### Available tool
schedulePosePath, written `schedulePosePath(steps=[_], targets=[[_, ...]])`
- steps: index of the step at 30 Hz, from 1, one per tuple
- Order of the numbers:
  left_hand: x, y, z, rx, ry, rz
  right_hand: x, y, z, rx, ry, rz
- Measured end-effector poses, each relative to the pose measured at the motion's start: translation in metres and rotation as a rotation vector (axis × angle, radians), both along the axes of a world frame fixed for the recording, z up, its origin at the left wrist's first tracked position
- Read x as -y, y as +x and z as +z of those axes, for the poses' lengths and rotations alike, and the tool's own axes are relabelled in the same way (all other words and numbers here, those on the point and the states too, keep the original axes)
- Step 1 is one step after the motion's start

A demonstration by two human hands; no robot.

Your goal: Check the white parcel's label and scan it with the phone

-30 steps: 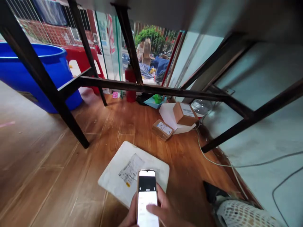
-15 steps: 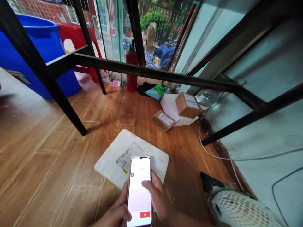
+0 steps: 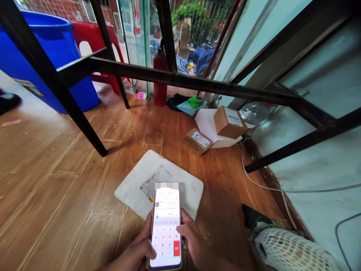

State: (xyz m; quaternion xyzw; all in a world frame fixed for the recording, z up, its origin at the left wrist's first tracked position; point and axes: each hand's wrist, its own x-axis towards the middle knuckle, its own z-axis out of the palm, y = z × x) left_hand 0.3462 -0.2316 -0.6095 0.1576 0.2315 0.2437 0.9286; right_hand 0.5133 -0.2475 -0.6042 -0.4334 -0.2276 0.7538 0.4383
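Observation:
A smartphone [image 3: 166, 233] is held upright between both hands, its lit screen showing a number keypad with a red key at the lower right. My left hand [image 3: 138, 250] wraps its left side, thumb resting by the lower left edge. On the other side my right hand [image 3: 194, 239] grips the phone, with the thumb over the right part of the screen near the top of the keypad. Behind the phone, a white foam box lid [image 3: 180, 180] with a shipping label [image 3: 155, 180] lies on the floor, partly covered by the phone and hands.
Dark table legs and bars [image 3: 158, 75] cross the view. Beyond them are a blue tub [image 3: 53, 60], a red stool [image 3: 93, 37], a fire extinguisher [image 3: 160, 79], a blue dustpan [image 3: 188, 107] and cardboard boxes [image 3: 229, 122]. A cable [image 3: 270, 187] runs along the right wall.
The phone screen has switched from a mostly blank page to one with a number keypad. My right thumb has shifted right and down from mid-screen. The view has moved slightly.

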Motion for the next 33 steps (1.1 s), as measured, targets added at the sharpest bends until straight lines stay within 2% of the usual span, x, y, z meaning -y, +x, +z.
schedulePosePath(steps=[4, 10, 12, 14, 17, 21, 26, 28, 30, 32, 33], targets=[[0.003, 0.001, -0.004, -0.024, -0.002, 0.004, 0.005, 0.003, -0.007, 0.026, 0.001, 0.002], [0.013, 0.007, -0.031, -0.015, -0.002, 0.098, 0.011, 0.004, -0.003, 0.086, -0.066, 0.002], [0.015, 0.008, -0.034, -0.023, 0.022, 0.107, 0.011, 0.005, 0.0, 0.1, -0.067, 0.035], [0.013, 0.009, -0.03, -0.046, 0.043, 0.091, 0.011, 0.005, 0.004, 0.088, -0.054, 0.064], [0.01, 0.009, -0.016, 0.014, 0.041, 0.092, 0.009, 0.005, 0.009, 0.057, -0.041, 0.095], [0.009, 0.008, -0.001, 0.028, -0.02, 0.1, 0.007, 0.005, 0.011, 0.039, -0.011, 0.071], [0.012, 0.01, -0.006, 0.027, -0.018, 0.049, 0.005, 0.004, 0.001, 0.122, -0.023, -0.031], [0.01, 0.013, -0.009, 0.018, 0.033, 0.0, 0.004, 0.006, -0.005, 0.107, -0.081, -0.089], [0.004, 0.017, -0.008, -0.092, 0.152, -0.095, 0.005, 0.015, -0.011, 0.04, -0.098, -0.097], [-0.005, 0.023, -0.006, -0.325, 0.375, -0.136, 0.008, 0.03, -0.015, -0.057, -0.05, -0.078], [-0.009, 0.028, -0.005, -0.479, 0.52, -0.114, 0.01, 0.041, -0.017, -0.095, -0.032, -0.077]])
